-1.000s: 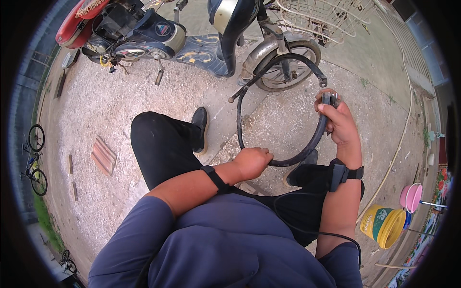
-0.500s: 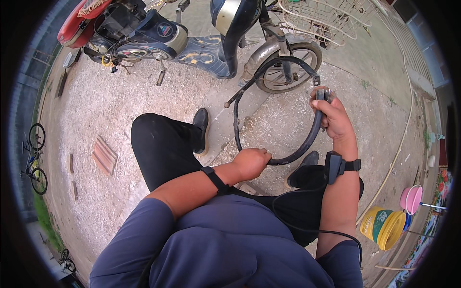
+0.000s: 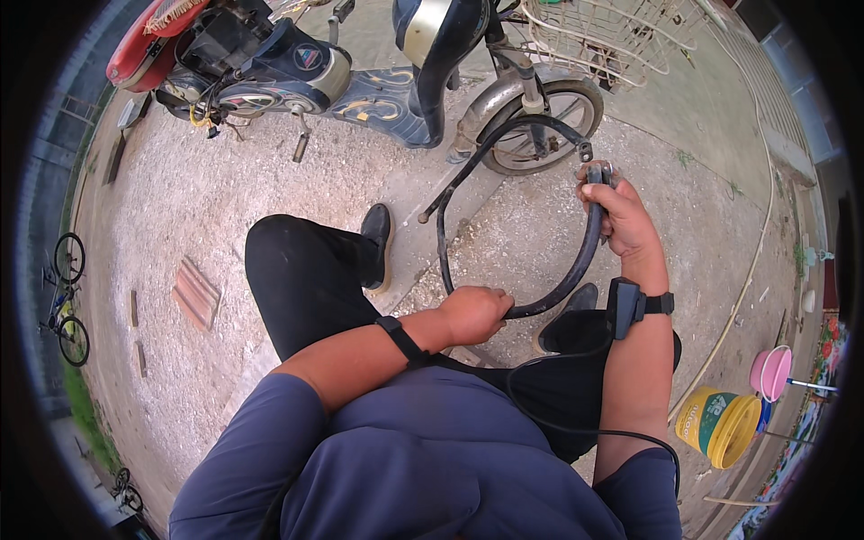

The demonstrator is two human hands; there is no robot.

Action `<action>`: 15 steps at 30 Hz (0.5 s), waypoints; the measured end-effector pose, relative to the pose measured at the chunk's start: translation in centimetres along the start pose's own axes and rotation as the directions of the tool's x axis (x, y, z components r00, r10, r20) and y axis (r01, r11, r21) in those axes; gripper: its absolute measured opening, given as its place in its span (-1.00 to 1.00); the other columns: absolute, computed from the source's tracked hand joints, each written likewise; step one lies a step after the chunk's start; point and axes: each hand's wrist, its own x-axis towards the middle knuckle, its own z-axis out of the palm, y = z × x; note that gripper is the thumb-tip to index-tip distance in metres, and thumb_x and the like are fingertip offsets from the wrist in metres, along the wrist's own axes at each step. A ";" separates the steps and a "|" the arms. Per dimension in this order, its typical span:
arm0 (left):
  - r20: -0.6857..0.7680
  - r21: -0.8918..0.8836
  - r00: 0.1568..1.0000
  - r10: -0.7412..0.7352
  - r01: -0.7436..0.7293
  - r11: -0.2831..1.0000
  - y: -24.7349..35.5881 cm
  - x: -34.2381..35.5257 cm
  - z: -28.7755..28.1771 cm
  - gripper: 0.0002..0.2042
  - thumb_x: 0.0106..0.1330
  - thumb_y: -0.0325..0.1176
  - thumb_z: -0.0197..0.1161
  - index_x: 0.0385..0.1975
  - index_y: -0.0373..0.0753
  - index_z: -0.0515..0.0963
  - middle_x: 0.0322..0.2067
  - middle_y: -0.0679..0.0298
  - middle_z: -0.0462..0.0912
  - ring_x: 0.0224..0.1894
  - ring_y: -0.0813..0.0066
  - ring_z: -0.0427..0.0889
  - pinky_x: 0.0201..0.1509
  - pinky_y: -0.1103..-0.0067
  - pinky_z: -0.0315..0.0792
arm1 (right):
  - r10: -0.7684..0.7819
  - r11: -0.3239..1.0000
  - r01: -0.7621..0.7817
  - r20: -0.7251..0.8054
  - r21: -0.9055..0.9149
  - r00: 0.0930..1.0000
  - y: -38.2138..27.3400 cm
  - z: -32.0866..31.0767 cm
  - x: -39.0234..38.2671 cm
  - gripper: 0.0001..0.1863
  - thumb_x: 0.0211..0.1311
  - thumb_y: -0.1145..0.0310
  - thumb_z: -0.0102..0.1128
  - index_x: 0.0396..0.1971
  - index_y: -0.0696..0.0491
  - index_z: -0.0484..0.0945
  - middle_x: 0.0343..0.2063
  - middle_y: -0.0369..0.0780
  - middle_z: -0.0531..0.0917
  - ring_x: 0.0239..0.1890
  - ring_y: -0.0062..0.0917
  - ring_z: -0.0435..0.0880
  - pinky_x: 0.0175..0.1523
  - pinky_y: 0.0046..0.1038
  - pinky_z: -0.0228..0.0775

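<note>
A thick black tube (image 3: 576,261), bent into a large loop, is held up in front of my knees. Its kind is not clear. At the loop's top a free end with a small hole hangs just above my right hand (image 3: 615,207). That hand's fingers are closed round another stretch of the tube, near its end. A dark narrow piece shows below those fingers; I cannot tell what it is. Lower down, my left hand (image 3: 477,313) is wrapped round the bottom of the loop. Another free end sticks out at the loop's left.
Ahead stands an electric scooter (image 3: 387,94) with a front wheel (image 3: 576,112) close behind the loop and a wire basket (image 3: 612,36). Red-brown bricks (image 3: 195,292) lie at left. A yellow bucket (image 3: 720,427) and pink bucket (image 3: 771,373) stand at right. A pale hose (image 3: 751,270) crosses the ground.
The loop's upper part has dropped slightly, and its free end is a little lower and further left. My left hand has moved slightly down; both hands keep their grip.
</note>
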 end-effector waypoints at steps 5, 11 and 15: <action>0.004 0.000 1.000 0.002 -0.002 1.000 0.0 0.0 0.0 -0.80 0.23 -0.26 0.19 -0.32 -0.27 0.49 -0.32 0.09 0.62 -0.26 0.01 0.68 -0.17 0.23 0.56 | -0.032 0.999 0.032 0.013 0.018 0.999 0.6 -0.1 0.6 -0.70 0.12 0.36 0.22 -0.12 0.07 0.53 -0.40 -0.37 0.54 -0.42 -0.72 0.41 -0.33 -0.63 0.18; 0.068 -0.104 0.997 0.038 -0.030 0.994 -0.3 0.0 0.0 -0.76 0.26 -0.21 0.21 -0.17 -0.19 0.54 -0.26 0.09 0.64 -0.19 -0.01 0.66 -0.09 0.20 0.54 | -0.062 0.998 0.061 0.067 0.007 0.996 1.2 -0.3 1.4 -0.70 0.16 0.32 0.23 -0.11 0.06 0.52 -0.44 -0.34 0.57 -0.64 -0.83 0.35 -0.66 -0.75 -0.01; 0.153 -0.131 0.988 0.022 -0.002 0.991 -0.4 0.1 0.6 -0.72 0.27 -0.20 0.22 -0.06 -0.11 0.56 -0.21 0.10 0.64 -0.13 -0.01 0.65 -0.04 0.19 0.52 | -0.041 0.999 0.042 0.120 -0.006 0.992 1.4 -0.1 1.7 -0.69 0.18 0.32 0.22 -0.09 0.07 0.51 -0.43 -0.34 0.58 -0.64 -0.83 0.35 -0.67 -0.75 -0.02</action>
